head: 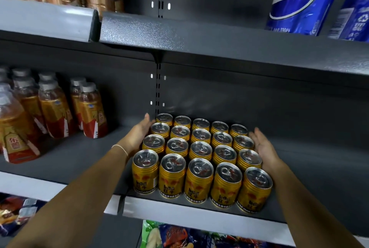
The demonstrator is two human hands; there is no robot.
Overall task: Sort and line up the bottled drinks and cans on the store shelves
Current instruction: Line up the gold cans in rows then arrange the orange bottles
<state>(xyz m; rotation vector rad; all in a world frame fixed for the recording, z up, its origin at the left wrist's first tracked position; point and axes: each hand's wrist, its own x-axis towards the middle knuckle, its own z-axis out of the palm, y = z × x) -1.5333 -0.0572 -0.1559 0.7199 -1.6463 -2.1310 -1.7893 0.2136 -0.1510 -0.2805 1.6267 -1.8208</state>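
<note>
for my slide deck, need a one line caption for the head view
Left hand and right hand, both open, flank a block of gold cans on a grey shelf.

Bare shelf (pixel 311 159) right of the gold cans (pixel 200 159) (bottles (pixel 60 111) leftward).

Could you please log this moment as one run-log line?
cans: gold, upright, in rows on shelf | left hand: open, flat against left side | right hand: open, at right side
</note>
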